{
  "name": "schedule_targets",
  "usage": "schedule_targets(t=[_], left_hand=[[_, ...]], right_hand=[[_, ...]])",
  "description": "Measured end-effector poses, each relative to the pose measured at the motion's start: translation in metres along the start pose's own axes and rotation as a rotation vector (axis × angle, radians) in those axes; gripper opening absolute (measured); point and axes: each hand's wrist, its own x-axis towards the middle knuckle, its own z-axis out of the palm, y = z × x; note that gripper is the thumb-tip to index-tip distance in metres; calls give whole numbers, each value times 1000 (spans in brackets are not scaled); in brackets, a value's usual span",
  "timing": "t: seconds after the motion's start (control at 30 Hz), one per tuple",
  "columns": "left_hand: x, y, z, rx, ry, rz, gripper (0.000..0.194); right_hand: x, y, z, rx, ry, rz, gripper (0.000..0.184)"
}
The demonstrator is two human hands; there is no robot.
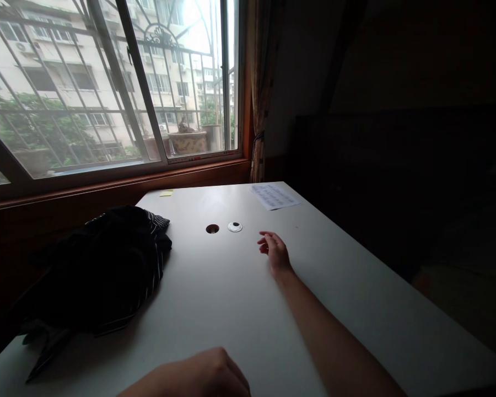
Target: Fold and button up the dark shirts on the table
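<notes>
My right hand (278, 253) reaches over the white table (231, 298), its fingers loosely bent and apart, with nothing in them. Just left of its fingertips lies a round white cable-hole cover (235, 226) with a dark opening. Beside that cover is an uncovered round hole (212, 229) in the tabletop. At the bottom edge of the view, my left hand (209, 372) shows only its back and knuckles; the fingers are hidden. A black garment with white stripes (107, 270) lies bunched up on the left side of the table.
A printed sheet of paper (275, 196) lies at the far right corner of the table, and a yellow sticky note (166, 193) at the far left. Behind stand a barred window (161, 82) and a tied curtain (259, 138). The right side of the room is dark.
</notes>
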Motion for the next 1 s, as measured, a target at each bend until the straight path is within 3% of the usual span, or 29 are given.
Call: schedule_targets(t=[0.07, 0.17, 0.3, 0.4, 0.53, 0.77, 0.9, 1.0], left_hand=[[-4, -1, -20, -54, 91, -107, 34], [-9, -23, -48, 42, 326, -222, 36], [-13, -68, -58, 245, 532, -269, 33], [-16, -86, -50, 272, 558, -254, 28], [-18, -84, -43, 305, 523, -212, 26], [-23, -89, -53, 469, 542, -157, 19], [-30, -101, -52, 675, 522, -185, 27], [-25, -96, -44, 746, 465, -178, 36]], right_hand=[[-2, 2, 2, -17, -28, -5, 35], [-4, 3, 5, -39, -61, -12, 34], [-5, 3, 7, -66, -88, -13, 32], [-5, 3, 8, -82, -98, -11, 32], [-7, 1, 8, -98, -105, -6, 31], [-7, 2, 8, -124, -121, -15, 32], [-7, 6, 8, -140, -132, -22, 32], [-7, 7, 8, -154, -143, -25, 32]])
